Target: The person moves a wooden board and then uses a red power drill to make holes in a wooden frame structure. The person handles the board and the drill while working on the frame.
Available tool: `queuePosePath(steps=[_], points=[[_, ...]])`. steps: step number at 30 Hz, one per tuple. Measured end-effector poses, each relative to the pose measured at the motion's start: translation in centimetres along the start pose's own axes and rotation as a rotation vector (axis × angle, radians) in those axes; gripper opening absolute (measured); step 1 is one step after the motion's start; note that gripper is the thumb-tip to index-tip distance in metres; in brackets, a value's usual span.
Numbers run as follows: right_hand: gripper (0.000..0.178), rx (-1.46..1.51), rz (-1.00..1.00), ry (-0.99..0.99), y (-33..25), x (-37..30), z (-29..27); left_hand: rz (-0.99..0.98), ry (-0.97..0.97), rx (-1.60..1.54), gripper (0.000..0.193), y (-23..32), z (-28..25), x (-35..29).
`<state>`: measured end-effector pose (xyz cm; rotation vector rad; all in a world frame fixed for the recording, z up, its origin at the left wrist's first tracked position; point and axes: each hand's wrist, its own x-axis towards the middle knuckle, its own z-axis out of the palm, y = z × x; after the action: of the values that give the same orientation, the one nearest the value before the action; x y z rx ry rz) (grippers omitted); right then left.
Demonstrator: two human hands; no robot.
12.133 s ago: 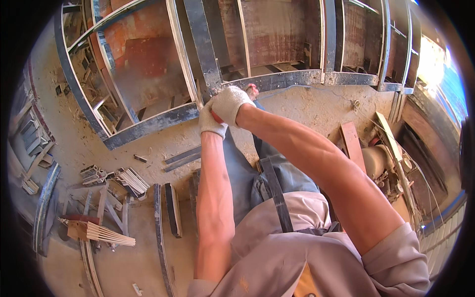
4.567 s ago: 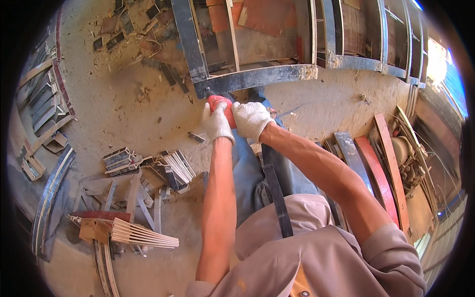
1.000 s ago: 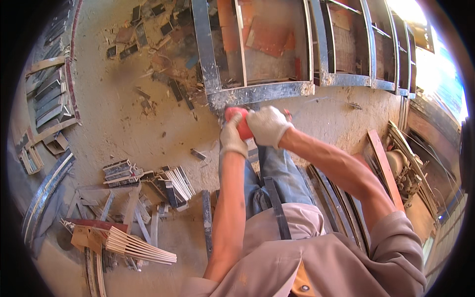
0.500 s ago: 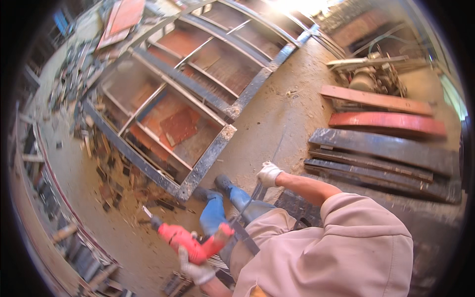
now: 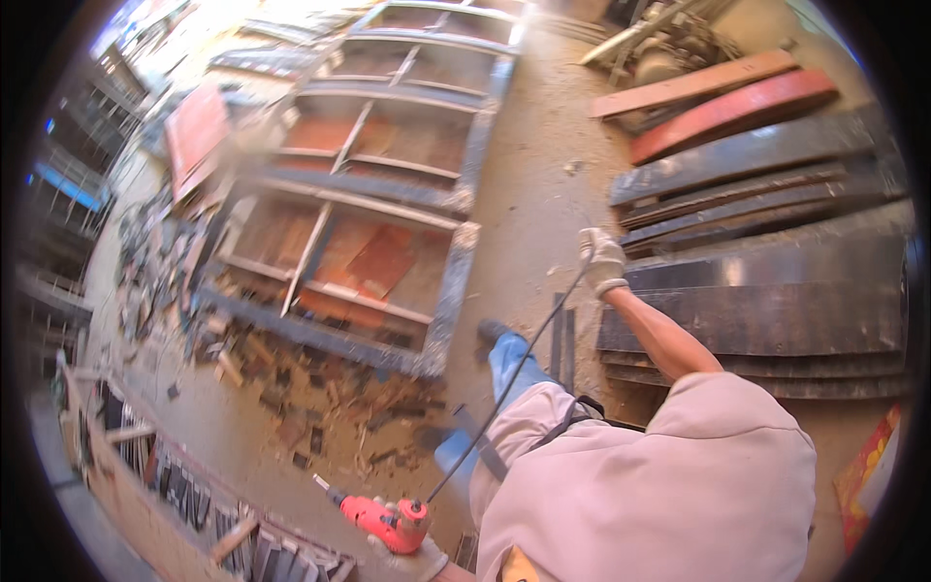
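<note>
A red power drill [image 5: 380, 522] with a dark front and a slim metal bit is held low at my left side. The gloved fingers of my left hand [image 5: 415, 560] wrap round its body from below. A black power cord [image 5: 506, 390] rises from the back of the drill, slants across my legs and reaches my right hand [image 5: 603, 260]. This hand, in a white glove, is closed on the cord out in front at the right, near the stacked boards.
Scrap wood [image 5: 301, 398] litters the floor at left, beside a dark wooden frame [image 5: 450, 301] with crossbars. Dark boards [image 5: 756, 315] and a curved red board [image 5: 732, 114] are stacked at right. A low bin wall [image 5: 145, 495] borders the lower left.
The view has swung, and my legs have shifted in a step. My right hand, holding the cord, is now closer to the board stacks. The drill has turned in the left hand.
</note>
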<state>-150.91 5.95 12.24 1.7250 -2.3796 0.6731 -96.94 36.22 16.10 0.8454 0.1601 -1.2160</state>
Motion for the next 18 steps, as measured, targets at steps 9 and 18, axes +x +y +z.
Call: queuePosePath(steps=[9, 18], points=[[0.024, 0.461, -0.099, 0.246, -27.3, -1.9, -3.2, 0.11, 0.032, -0.075, 0.079, 14.2, -9.7, 0.6], [0.022, 0.511, -0.222, 0.174, -49.9, -0.8, 2.5, 0.269, 0.194, -0.08, 0.071, 26.9, -7.5, 12.6]])
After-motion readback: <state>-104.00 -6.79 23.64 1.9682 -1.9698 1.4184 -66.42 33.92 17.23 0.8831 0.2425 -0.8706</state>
